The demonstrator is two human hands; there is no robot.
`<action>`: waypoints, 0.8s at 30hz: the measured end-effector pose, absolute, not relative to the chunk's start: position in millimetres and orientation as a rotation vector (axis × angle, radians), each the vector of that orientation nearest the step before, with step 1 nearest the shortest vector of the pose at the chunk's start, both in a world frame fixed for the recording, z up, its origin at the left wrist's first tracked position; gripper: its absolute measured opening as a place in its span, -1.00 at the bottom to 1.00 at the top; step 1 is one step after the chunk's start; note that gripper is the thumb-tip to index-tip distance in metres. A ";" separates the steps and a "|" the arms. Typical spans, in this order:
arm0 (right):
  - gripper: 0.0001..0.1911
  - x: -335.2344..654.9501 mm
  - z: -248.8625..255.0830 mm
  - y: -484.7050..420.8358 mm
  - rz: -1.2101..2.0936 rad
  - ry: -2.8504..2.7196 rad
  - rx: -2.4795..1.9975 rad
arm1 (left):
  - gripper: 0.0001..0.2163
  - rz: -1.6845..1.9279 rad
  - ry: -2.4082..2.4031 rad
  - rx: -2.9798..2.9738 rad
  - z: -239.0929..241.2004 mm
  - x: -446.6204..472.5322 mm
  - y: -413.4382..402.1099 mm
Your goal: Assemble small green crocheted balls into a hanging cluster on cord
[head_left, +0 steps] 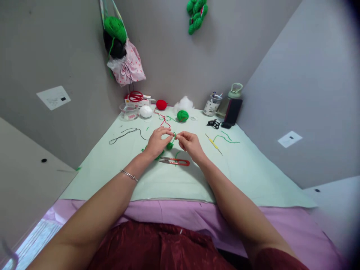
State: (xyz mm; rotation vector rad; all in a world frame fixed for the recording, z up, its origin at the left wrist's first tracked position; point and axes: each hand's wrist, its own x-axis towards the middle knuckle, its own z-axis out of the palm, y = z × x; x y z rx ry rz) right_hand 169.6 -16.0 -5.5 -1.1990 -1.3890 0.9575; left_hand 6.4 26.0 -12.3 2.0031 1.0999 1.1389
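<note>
Over the middle of the table, my left hand (159,143) and my right hand (189,144) meet almost fingertip to fingertip. Each is closed in a pinch on a strand of green yarn (174,136) that runs between them. Just below the fingertips hangs or lies a small green yarn piece (169,146); I cannot tell which. More green yarn work (159,155) shows under my left wrist, mostly hidden by it. Thread snips (176,161) with orange handles lie in front of the hands, beside a short green yarn scrap (177,154).
Right of my hands lie a yellow-handled crochet hook (213,144) and green yarn ends (226,138). Behind are a green yarn ball (182,116), a red yarn ball (161,104), white stuffing (184,104), a pen cup (212,105) and a phone (233,111). A black cord (128,131) lies left.
</note>
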 end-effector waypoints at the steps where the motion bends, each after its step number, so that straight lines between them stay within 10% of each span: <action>1: -0.73 168.6 -6.1 -16.2 0.934 -1.409 -1.217 | -0.86 1.151 1.089 1.946 -11.5 6.1 26.2; 24: -0.79 158.4 -9.6 -25.3 0.146 -1.774 -1.551 | -0.84 1.118 0.986 1.498 -14.5 7.0 26.3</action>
